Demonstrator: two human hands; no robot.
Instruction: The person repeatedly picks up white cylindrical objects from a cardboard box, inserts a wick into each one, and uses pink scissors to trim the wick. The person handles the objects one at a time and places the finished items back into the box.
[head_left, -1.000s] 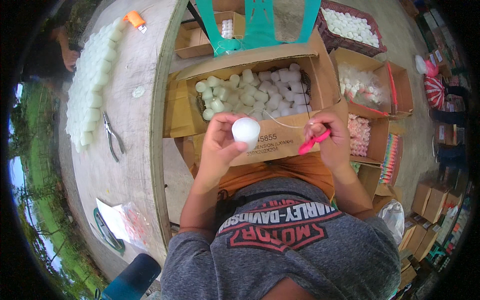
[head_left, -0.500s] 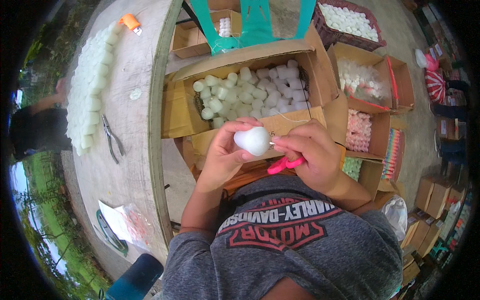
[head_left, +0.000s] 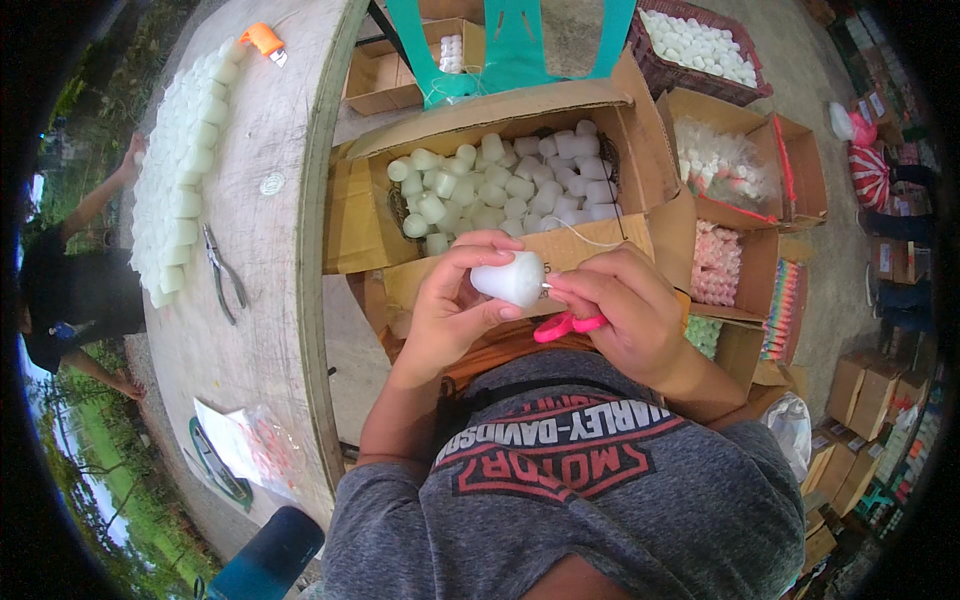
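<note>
Left hand (head_left: 452, 297) curls round white cup (head_left: 508, 279) above the cardboard box's (head_left: 490, 117) near edge. Right hand (head_left: 622, 298), fingers pinched, holds pink scissors (head_left: 555, 328) and thin white piece (head_left: 547, 286) at cup's end; contact unclear.

A teal plastic chair (head_left: 515, 60) with a slotted back is set on a grey concrete floor (head_left: 835, 290), near a long table (head_left: 268, 335) whose pale, scuffed top is stretched along the left. Cardboard cartons (head_left: 850, 400) are stacked at the far right. Past the table, a grey strip of ground (head_left: 172, 450) is bordered by green grass (head_left: 105, 400) and trees (head_left: 68, 460); the open ground is lit by daylight.
</note>
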